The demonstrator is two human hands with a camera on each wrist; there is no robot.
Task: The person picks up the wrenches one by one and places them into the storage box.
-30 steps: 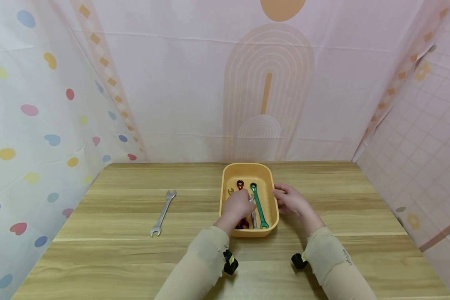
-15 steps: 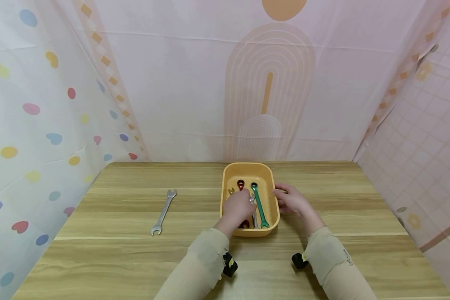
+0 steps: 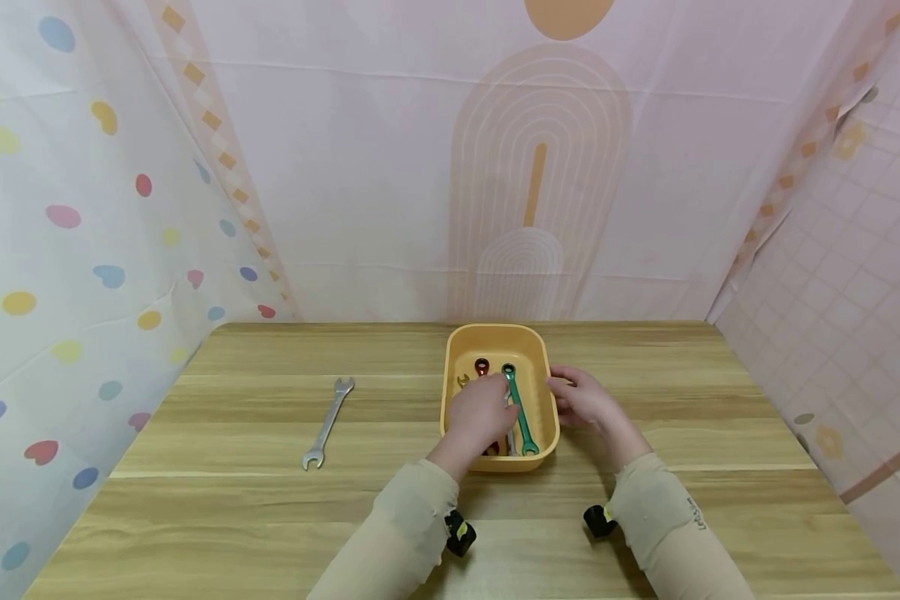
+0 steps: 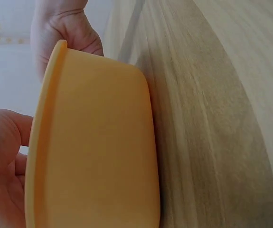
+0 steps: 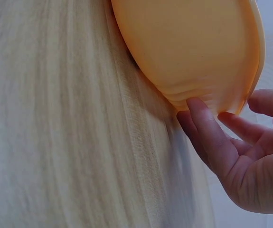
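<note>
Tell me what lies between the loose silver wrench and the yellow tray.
Only bare wooden table lies between the silver wrench and the yellow tray, as the head view shows.

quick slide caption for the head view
Left hand reaches into yellow tray of wrenches; right hand steadies its side.

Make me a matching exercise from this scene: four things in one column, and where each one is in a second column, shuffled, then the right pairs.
Things:
1. silver wrench
2. green wrench
3. left hand
4. right hand

Places:
A. at the outer right side of the yellow tub
B. lying on the bare table, left of the tub
C. reaching into the tub from above
D. lying inside the tub, toward its right side

Pairs: 1-B, 2-D, 3-C, 4-A
</note>
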